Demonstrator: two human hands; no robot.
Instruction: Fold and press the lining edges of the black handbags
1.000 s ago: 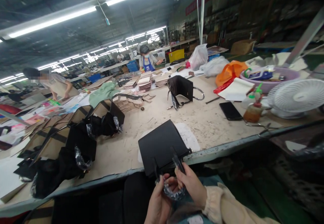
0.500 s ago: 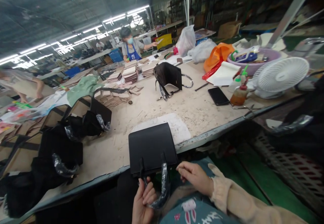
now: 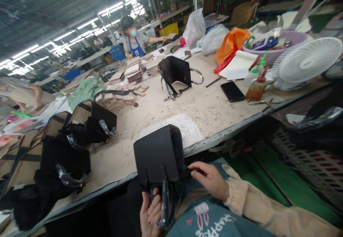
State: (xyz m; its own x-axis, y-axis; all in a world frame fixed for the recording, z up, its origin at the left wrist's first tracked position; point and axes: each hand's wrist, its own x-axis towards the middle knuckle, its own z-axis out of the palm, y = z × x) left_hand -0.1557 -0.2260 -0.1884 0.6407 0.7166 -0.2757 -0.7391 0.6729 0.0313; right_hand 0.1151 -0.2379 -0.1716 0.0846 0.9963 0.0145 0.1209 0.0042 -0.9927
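A black handbag (image 3: 157, 156) lies tilted over the table's front edge, its handles pointing toward me and its right side panel showing. My left hand (image 3: 151, 210) is closed around one of its handles, close to the plastic-wrapped second handle (image 3: 164, 203). At the bag's lower right corner, my right hand (image 3: 209, 180) has thumb and fingers pinched on a dark part of the bag; the exact piece is hard to see. Beneath the bag's far end is a white sheet (image 3: 189, 128) on the table.
Several black bags (image 3: 64, 155) line the left side. Another black handbag (image 3: 177, 72) stands farther back. On the right are a phone (image 3: 232, 91), a glue bottle (image 3: 255, 89), a white fan (image 3: 305, 64) and a purple basin (image 3: 293, 44). A co-worker (image 3: 136, 44) stands across the table.
The handbag has turned and tilted, so its right side panel now shows. My right hand has come onto its lower right corner. The left hand keeps its hold on the handle.
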